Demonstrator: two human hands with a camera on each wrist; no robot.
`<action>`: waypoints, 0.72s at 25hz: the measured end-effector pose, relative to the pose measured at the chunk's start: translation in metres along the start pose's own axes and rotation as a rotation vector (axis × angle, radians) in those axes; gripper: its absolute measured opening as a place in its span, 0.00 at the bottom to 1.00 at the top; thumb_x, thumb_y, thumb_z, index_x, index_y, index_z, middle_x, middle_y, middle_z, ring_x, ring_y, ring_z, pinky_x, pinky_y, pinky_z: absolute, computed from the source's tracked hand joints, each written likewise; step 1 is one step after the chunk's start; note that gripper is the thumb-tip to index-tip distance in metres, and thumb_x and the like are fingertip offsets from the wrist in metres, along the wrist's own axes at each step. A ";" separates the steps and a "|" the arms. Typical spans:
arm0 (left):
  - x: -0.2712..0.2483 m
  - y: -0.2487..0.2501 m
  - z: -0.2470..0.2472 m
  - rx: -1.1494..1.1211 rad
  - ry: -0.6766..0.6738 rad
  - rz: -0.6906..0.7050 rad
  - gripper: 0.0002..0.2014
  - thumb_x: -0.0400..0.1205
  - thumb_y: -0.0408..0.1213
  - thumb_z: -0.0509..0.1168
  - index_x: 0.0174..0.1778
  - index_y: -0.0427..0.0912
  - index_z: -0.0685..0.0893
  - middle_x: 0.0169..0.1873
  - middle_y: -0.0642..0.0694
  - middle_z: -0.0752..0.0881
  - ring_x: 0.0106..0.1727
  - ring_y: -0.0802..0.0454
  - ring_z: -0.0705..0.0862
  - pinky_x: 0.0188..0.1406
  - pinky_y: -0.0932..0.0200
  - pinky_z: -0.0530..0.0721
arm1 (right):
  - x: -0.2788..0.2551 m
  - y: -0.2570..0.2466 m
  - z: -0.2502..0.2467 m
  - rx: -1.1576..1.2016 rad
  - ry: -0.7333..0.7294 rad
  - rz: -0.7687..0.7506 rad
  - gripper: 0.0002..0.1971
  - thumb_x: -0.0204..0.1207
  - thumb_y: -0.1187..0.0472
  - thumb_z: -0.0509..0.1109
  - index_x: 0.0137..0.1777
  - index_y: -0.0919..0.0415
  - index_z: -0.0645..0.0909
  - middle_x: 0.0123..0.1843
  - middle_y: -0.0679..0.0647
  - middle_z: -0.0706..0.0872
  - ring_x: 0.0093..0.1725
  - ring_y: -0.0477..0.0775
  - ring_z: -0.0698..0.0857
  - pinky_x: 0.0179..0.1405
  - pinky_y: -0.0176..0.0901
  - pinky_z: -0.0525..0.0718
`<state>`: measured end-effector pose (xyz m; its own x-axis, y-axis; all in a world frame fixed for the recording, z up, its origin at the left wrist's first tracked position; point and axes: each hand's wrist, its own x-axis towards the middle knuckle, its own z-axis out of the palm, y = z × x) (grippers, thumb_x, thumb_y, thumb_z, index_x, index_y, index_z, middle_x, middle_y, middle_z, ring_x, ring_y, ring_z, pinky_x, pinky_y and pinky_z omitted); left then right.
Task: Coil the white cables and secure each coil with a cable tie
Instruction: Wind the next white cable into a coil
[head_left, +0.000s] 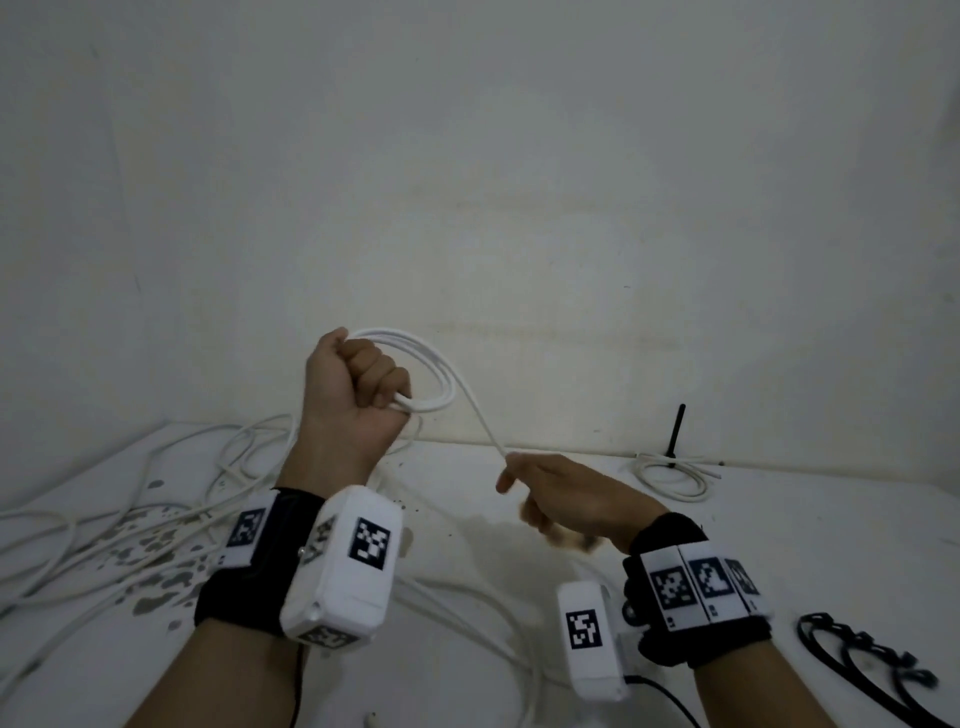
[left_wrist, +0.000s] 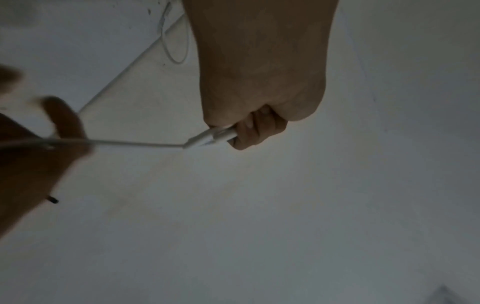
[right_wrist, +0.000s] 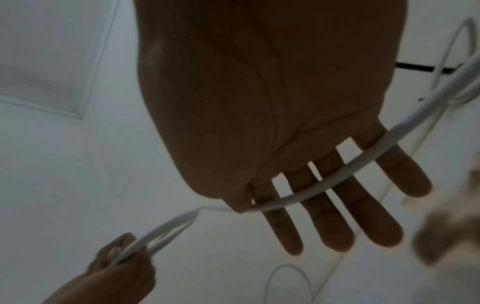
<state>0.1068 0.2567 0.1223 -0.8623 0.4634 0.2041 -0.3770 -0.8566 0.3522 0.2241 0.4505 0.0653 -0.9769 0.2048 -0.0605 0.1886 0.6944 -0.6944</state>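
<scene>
- Above table (head_left: 519, 545), mid-air: L hand (head_left: 358, 387) fisted round a partial coil (head_left: 426, 379) of white cable, a few loops so far.
- Free run of same cable (head_left: 480, 421) drops from coil to R hand (head_left: 566, 499). R wrist view: fingers (right_wrist: 363, 209) straight and spread, cable lying across them, thumb seems to pin it at the edge; loose guide, not a fist.
- Progress, judged: one finished coil (head_left: 672, 475) lies far R near back wall, beside a black upright post (head_left: 678, 436); cannot tell if a tie is on it (too small).
- Current coil looks partway, with slack trailing below R hand toward table; its end not visible.
- Left to do, by my read: finish winding, tie this coil, then the loose white cables (head_left: 156, 519) sprawled on table at L, several strands, tangled, count unclear.
- Black cable ties (head_left: 857, 660) in a small pile at near R of table, untouched, well apart from both hands.
- Containers: none seen in any view; cables and ties sit straight on table surface.
</scene>
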 end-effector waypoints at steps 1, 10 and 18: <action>0.002 0.007 -0.004 -0.057 0.020 0.046 0.30 0.88 0.41 0.49 0.15 0.47 0.63 0.10 0.52 0.58 0.09 0.56 0.56 0.09 0.65 0.55 | 0.001 0.008 0.000 -0.058 -0.040 0.052 0.25 0.87 0.36 0.48 0.53 0.49 0.83 0.41 0.53 0.85 0.37 0.51 0.83 0.36 0.40 0.80; 0.008 0.011 -0.015 0.155 0.221 0.239 0.24 0.89 0.49 0.50 0.25 0.49 0.58 0.16 0.53 0.56 0.14 0.56 0.55 0.13 0.66 0.56 | -0.018 -0.032 -0.016 -0.286 0.185 -0.203 0.17 0.79 0.43 0.72 0.33 0.50 0.90 0.22 0.39 0.85 0.19 0.34 0.80 0.20 0.21 0.69; -0.006 -0.032 0.006 0.757 0.203 0.005 0.23 0.88 0.53 0.57 0.28 0.49 0.66 0.15 0.52 0.66 0.15 0.55 0.66 0.18 0.64 0.66 | -0.045 -0.068 -0.014 -0.255 0.108 -0.427 0.17 0.81 0.45 0.72 0.33 0.52 0.90 0.16 0.39 0.77 0.19 0.39 0.76 0.22 0.25 0.68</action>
<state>0.1257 0.2825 0.1154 -0.9359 0.3468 0.0622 -0.1027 -0.4372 0.8935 0.2562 0.4039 0.1252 -0.9589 -0.0733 0.2741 -0.1937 0.8751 -0.4435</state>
